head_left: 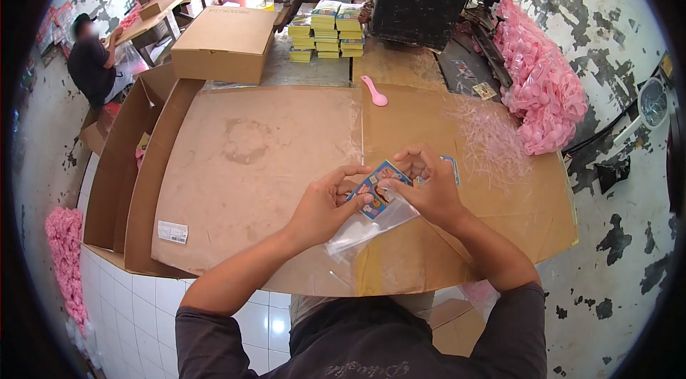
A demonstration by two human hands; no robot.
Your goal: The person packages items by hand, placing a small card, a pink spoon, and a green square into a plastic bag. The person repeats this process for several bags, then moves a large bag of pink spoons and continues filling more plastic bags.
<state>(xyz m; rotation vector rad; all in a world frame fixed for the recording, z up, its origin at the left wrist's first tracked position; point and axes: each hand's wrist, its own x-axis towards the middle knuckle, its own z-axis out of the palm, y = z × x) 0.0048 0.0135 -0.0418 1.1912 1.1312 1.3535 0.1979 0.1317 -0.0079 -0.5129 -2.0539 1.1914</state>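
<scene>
My left hand [325, 204] and my right hand [427, 190] together hold a small colourful printed card [377, 185] and a clear plastic bag [364, 229], just above the cardboard-covered table [250, 165]. The card sits at the bag's mouth, pinched between the fingers of both hands. The bag hangs down toward me. A second blue-edged card [451, 163] peeks out behind my right hand.
A pink plastic spoon [374, 91] lies further back. Thin clear strips [486, 136] litter the right side, beside a heap of bagged pink spoons [539, 86]. Stacked yellow packs [329, 32], a closed carton [225, 43], open cartons [121, 165] left. A seated person [93, 61] works far left.
</scene>
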